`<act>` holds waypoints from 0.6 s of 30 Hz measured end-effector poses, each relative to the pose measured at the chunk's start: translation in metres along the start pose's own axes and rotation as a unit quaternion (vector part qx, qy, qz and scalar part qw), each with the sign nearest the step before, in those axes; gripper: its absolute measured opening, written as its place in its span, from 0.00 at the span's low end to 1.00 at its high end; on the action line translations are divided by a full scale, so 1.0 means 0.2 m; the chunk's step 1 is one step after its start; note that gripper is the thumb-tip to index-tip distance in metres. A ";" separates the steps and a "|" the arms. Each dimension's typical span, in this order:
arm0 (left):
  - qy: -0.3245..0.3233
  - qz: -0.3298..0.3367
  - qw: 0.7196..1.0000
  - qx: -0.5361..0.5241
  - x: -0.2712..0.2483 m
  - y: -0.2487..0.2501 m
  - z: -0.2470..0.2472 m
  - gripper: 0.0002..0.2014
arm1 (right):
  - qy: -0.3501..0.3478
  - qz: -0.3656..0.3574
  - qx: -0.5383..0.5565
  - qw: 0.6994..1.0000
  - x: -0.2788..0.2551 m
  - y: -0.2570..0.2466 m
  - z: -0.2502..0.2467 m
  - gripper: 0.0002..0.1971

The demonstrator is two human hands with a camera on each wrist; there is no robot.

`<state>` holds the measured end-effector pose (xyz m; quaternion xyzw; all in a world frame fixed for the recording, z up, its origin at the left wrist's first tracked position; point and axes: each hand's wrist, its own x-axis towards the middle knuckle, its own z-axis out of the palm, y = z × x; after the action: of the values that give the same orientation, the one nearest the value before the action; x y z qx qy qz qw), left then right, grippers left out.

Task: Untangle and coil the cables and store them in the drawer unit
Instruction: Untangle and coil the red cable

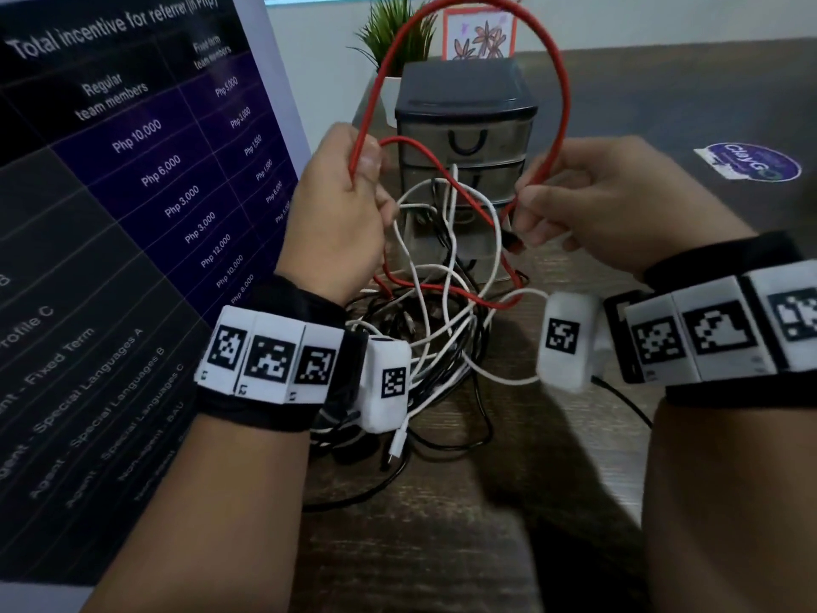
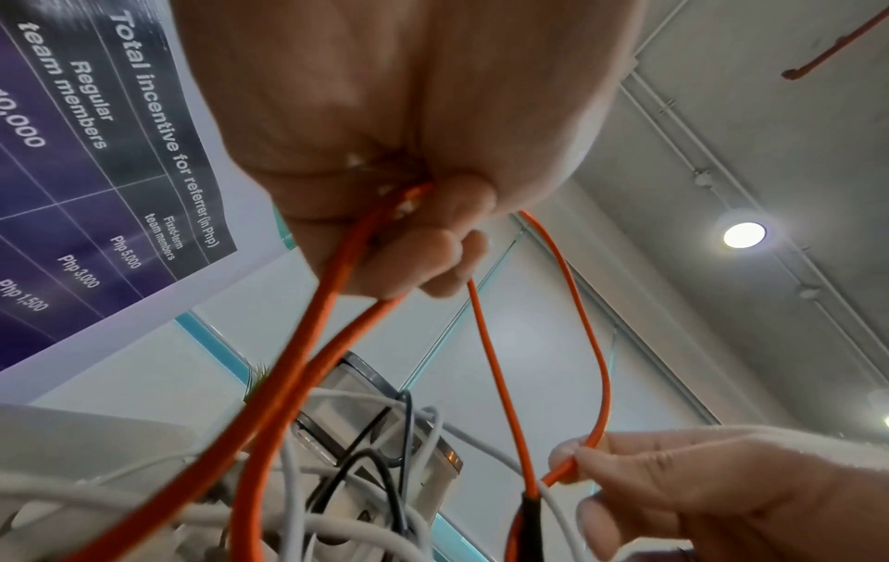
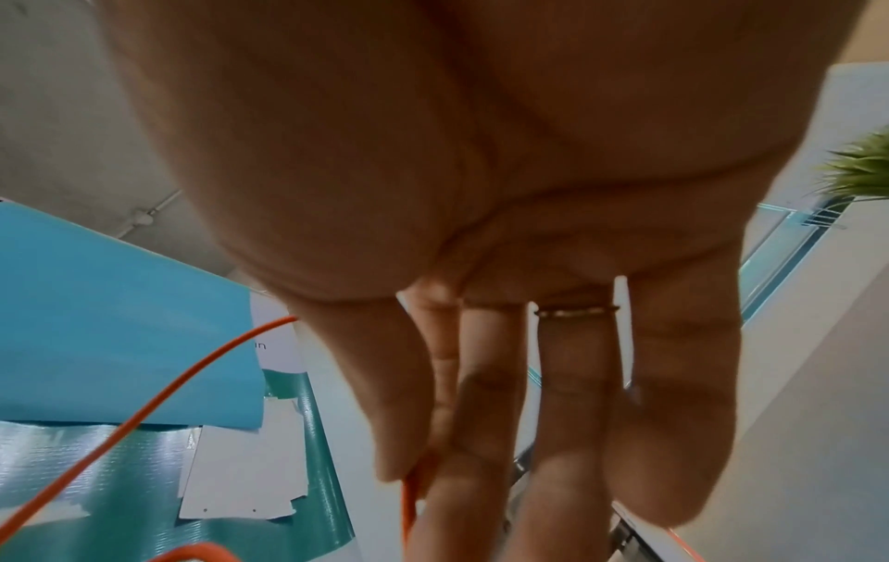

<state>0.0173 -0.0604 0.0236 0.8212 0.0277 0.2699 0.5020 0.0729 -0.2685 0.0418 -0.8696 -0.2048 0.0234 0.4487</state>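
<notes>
Both hands (image 1: 340, 214) (image 1: 614, 205) pinch the red cable (image 1: 559, 81) looped between them.

You have two hands up: your left hand (image 1: 342, 214) and your right hand (image 1: 605, 205). One red cable (image 1: 559, 81) arcs between them. One drawer unit (image 1: 464, 126) stands on the worktop (image 1: 442, 524), showing three drawers. One potted plant (image 1: 393, 33) and one flower picture (image 1: 479, 33) sit behind it. The white and black cables are too tangled to count.
</notes>
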 end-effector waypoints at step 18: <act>-0.045 -0.012 0.993 -0.111 -0.02 0.05 -0.01 0.11 | -0.054 0.022 -0.081 0.995 -0.01 -0.05 0.08 0.09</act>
<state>0.0095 -0.0652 0.0315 0.7716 -0.0152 0.2279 0.5937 0.0638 -0.2515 0.0393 -0.9048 -0.2104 0.0632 0.3647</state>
